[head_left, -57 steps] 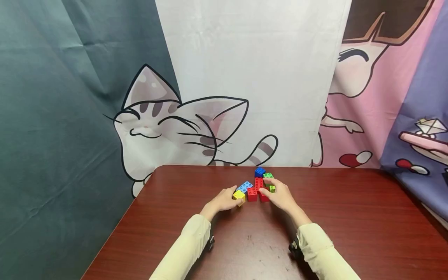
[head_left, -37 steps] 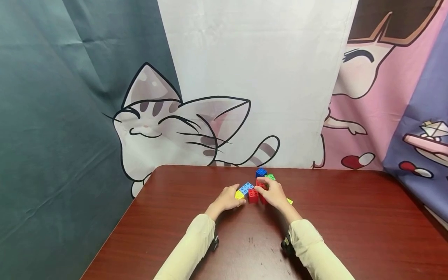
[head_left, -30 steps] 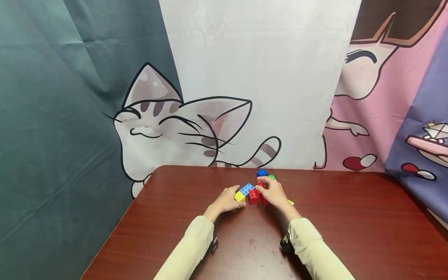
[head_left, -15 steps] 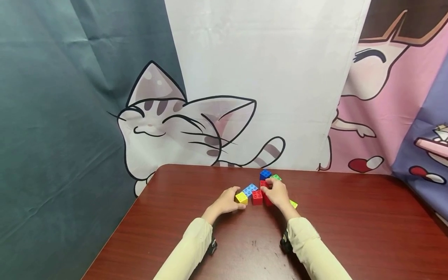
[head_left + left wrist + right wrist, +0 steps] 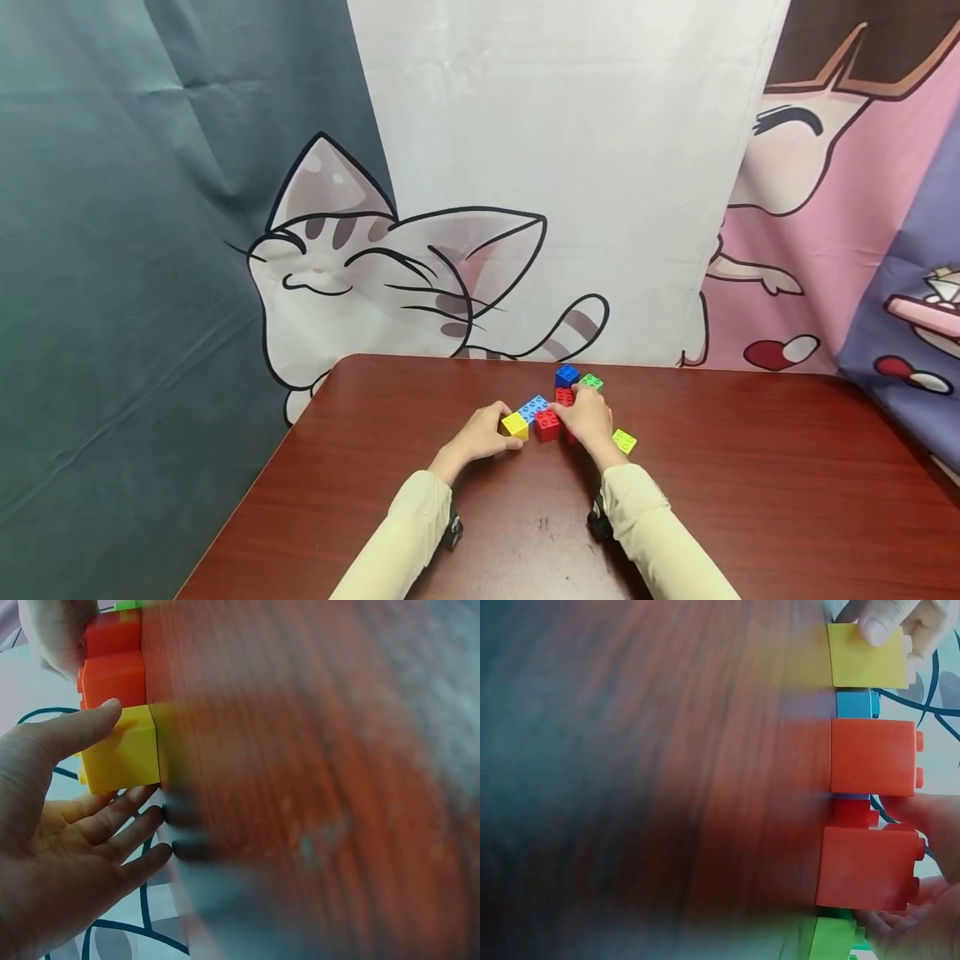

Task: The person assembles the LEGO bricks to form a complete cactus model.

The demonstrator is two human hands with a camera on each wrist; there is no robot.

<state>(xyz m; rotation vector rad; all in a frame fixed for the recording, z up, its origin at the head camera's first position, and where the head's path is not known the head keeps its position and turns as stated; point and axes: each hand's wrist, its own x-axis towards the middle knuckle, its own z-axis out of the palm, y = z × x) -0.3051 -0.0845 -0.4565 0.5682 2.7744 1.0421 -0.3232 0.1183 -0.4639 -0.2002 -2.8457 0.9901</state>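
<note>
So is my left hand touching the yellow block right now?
Touching. The left wrist view shows it: the left hand has its thumb resting on the yellow block, overlapping its edge.

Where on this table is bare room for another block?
The table is bare between the sleeves, left of the left hand, and right of the lime block. From left hand to right hand it is crowded: yellow block, light-blue block, red blocks.
</note>
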